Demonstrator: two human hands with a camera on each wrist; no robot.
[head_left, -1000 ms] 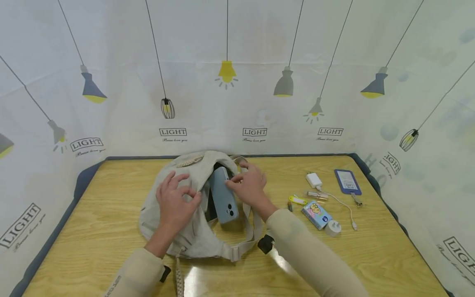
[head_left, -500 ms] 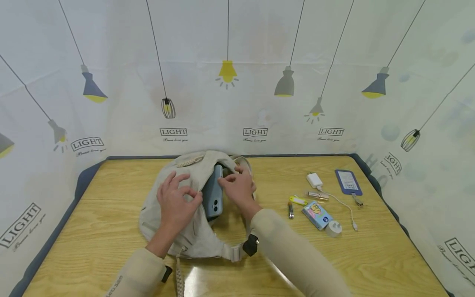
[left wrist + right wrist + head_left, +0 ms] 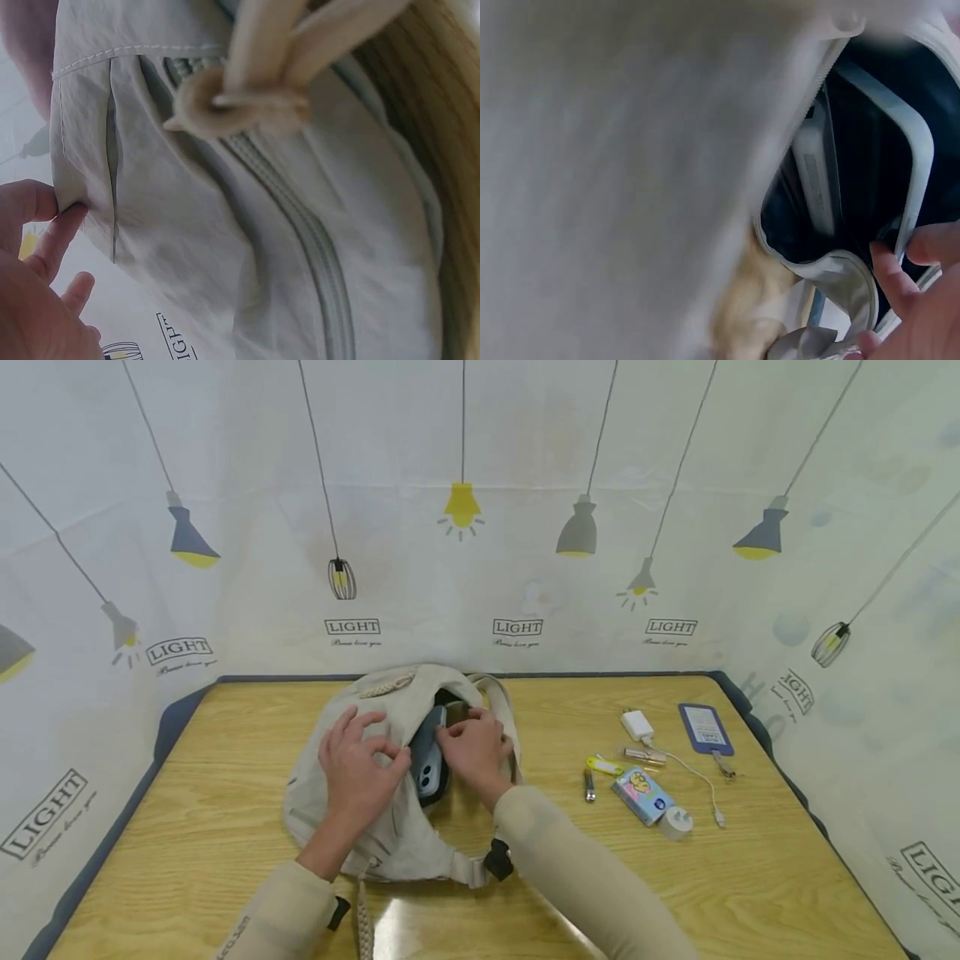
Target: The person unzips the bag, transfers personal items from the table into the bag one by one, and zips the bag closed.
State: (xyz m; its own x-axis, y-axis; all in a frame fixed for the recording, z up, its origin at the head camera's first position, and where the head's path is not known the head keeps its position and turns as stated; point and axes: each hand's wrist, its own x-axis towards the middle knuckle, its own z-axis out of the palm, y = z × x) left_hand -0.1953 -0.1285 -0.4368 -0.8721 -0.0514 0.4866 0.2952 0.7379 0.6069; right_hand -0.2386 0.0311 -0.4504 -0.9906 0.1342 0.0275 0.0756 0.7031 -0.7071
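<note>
A pale grey cloth bag (image 3: 401, 852) lies on the table, its zipped mouth parted toward the right. My left hand (image 3: 360, 768) pinches the edge of that mouth between thumb and forefinger; the left wrist view shows the fabric drawn up at the pinch. My right hand (image 3: 476, 752) holds a light blue phone (image 3: 429, 752) by its edge, thumb and fingers near one corner. The phone is partly inside the bag, camera lenses toward the near end. Within the dark lining, the right wrist view also shows a white flat object (image 3: 814, 172).
To the right on the wooden table (image 3: 187, 760) lie a white charger (image 3: 637, 725) with cable, a blue card holder (image 3: 705, 727), a small tube (image 3: 645, 757), a yellow tag (image 3: 602, 766), a nail clipper (image 3: 589, 785), a tissue pack (image 3: 643, 795) and a plug adapter (image 3: 677, 822).
My right hand has moved left with the phone, which has gone from over the bag's mouth to deeper in it. The left hand keeps its pinch in place.
</note>
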